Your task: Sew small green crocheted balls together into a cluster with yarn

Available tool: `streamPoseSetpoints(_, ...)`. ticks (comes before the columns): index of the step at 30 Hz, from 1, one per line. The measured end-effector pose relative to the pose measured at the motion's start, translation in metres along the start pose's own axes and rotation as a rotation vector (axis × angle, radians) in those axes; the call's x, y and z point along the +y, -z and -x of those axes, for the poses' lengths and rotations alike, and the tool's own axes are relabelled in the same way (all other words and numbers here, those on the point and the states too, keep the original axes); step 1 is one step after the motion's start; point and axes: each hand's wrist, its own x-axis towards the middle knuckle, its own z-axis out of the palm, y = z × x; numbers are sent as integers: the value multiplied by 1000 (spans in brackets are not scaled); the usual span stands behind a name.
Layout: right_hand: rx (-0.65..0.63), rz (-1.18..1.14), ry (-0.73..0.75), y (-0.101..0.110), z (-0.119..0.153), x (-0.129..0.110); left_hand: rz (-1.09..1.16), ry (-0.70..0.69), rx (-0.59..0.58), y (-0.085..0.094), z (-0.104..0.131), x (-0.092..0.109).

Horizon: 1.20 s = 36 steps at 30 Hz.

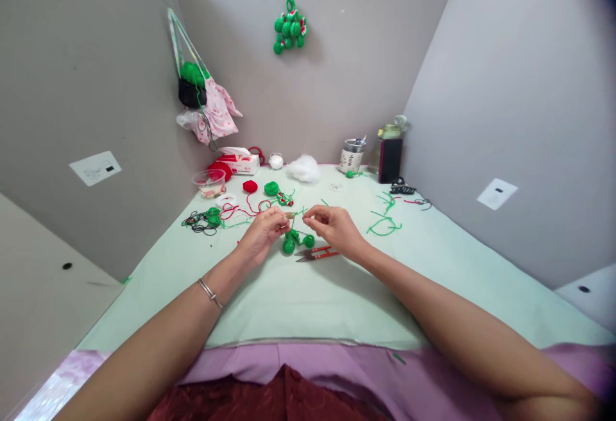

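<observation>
Your left forearm slants in from the lower left, a bracelet [210,293] at its wrist, and your left hand [264,233] is turned inward with the fingers curled and the thumb and forefinger closed on a thin green strand [297,213]. Your right forearm comes in from the lower right; your right hand [335,228] faces the left one, fingers bent and tips drawn close, though you cannot tell from here whether they pinch anything. The two sets of fingertips are near each other but apart. The green crocheted piece [294,236] lies just below and between them, in the middle of the cloth [260,318]; from your left fingertips it runs down toward you, one ball at its near end and another out to the right. Just on your side of it are the snips [317,253], long axis nearly left to right, blades pointing left and orange handles reaching toward your right wrist. The cloth spreads between your forearms to its near edge. Beyond your hands sit a red yarn ball [250,186] and white stuffing [304,169]; green yarn scraps [384,227] lie to the right, tangled dark cords [202,222] to the left.
</observation>
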Motion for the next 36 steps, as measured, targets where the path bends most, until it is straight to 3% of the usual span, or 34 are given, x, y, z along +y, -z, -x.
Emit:
streamPoseSetpoints(6, -46, -177, -76, 3, -2, -4, 109, -3, 0, 0, 0, 1)
streamPoseSetpoints(10, -48, -290, -118, 5, -4, -8, 160, 35, -72, -2, 1, 5)
streamPoseSetpoints(14, 15, -409, -147, 10, -6, -9, -25, 16, -143, -2, 1, 4)
streamPoseSetpoints(19, 32, -480, -143, 16, -6, -12, -371, -66, -90, -2, 1, -5)
streamPoseSetpoints(22, 23, -505, -114, 18, -6, -13, -541, -40, -164, -5, 3, -8)
streamPoseSetpoints(26, 48, -611, -71, 22, -5, -16, -588, -35, -206, -9, 6, -9)
streamPoseSetpoints(32, 20, -825, -124, 28, -6, -20, -592, -11, -237, -7, 3, -13)
streamPoseSetpoints(36, -40, -885, -131, 31, -6, -23, -690, -119, -144, 1, -2, -15)
